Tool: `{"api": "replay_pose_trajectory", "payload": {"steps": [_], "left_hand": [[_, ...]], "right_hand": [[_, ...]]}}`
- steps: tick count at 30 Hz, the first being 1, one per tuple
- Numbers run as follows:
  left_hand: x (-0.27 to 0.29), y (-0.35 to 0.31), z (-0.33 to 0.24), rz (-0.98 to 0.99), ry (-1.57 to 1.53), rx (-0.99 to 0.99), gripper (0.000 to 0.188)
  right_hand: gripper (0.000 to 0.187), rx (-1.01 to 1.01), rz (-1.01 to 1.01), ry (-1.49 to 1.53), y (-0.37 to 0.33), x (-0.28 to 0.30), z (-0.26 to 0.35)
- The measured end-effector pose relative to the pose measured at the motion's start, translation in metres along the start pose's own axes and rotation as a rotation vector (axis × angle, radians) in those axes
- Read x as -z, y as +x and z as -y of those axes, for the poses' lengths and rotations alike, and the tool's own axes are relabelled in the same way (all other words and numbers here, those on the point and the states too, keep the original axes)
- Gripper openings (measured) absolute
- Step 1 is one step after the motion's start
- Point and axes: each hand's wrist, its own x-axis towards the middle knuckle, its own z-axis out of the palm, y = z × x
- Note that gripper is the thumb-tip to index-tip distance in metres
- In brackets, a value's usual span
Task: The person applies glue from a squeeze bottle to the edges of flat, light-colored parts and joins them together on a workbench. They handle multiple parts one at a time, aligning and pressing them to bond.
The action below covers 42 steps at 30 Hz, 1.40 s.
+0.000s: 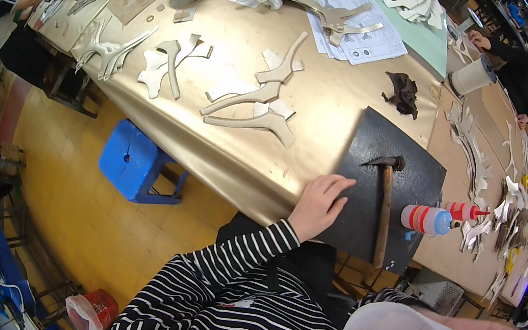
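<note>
My left hand (320,208) rests at the table's near edge, its fingers loosely stretched over the left side of a black mat (353,220). Nothing shows in its grasp. A hammer (384,208) with a wooden handle lies on the mat, to the right of that hand. Beside the hammer are white-and-red bottles, one with a blue cap (428,219). At the lower right edge, past a striped sleeve, a blurred strip of skin appears to be my right hand (474,327); its fingers are hidden. A white, cloth-like piece (397,326) is close beside it.
Pale curved cut pieces (257,121) lie across the gold table covering (259,179). Printed sheets (362,44), a dark crumpled scrap (402,95) and a thread spool (472,76) are farther right. A blue stool (130,161) stands left. Other people work around the table.
</note>
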Motion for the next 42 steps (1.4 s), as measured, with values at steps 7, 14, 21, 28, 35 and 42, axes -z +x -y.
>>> {"api": "replay_pose_trajectory", "payload": {"steps": [7,14,21,28,35,42], "left_hand": [[0.073,0.034,0.077,-0.369,0.403,0.278,0.041],[0.119,0.049,0.106,-0.207,0.508,0.094,0.033],[0.134,0.049,0.027,-0.072,0.253,-0.049,0.026],[0.040,0.067,-0.019,0.779,0.307,-0.229,0.038],[-0.001,0.026,0.006,0.142,0.231,-0.070,0.081],[0.019,-0.002,0.019,0.073,-0.300,0.529,0.079]], "right_hand": [[0.036,-0.050,-0.235,0.521,0.007,0.047,0.055],[0.063,-1.109,0.025,0.878,-0.075,0.021,0.005],[0.081,-1.457,-0.428,1.830,-0.049,-0.013,-0.031],[0.045,-1.419,-0.390,1.666,-0.038,-0.020,-0.070],[0.064,-0.541,-0.270,0.543,-0.048,0.019,-0.019],[0.126,-0.285,0.411,-0.524,-0.025,0.065,-0.003]]}}
